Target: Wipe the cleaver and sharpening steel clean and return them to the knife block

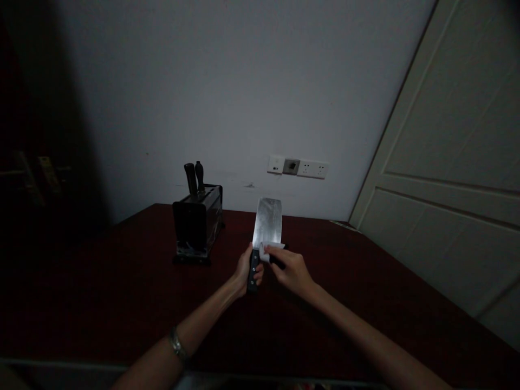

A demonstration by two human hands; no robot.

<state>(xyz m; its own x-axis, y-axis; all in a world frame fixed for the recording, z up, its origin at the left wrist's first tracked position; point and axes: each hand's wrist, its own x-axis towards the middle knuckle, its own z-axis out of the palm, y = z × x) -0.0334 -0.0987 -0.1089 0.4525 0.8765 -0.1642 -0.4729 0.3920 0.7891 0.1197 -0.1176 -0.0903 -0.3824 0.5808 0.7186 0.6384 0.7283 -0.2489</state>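
My left hand [242,269] is closed around the black riveted handle of a cleaver [268,219]. The wide metal blade points away from me, its flat face turned up toward me. My right hand [293,271] pinches a folded white cloth or paper [265,252] against the blade's lower end, near the handle. Behind the right fingers a dark object [278,262] shows in part; I cannot make out what it is. Left of the cleaver stands a dark knife block [190,227] with two black handles [195,179] sticking up from its top.
The dark red tabletop [134,271] reaches back to a pale wall with a row of sockets [298,167]. A light panelled door [447,216] leans in along the right side. On the far left, a door handle [49,172] shows in shadow. The light is dim.
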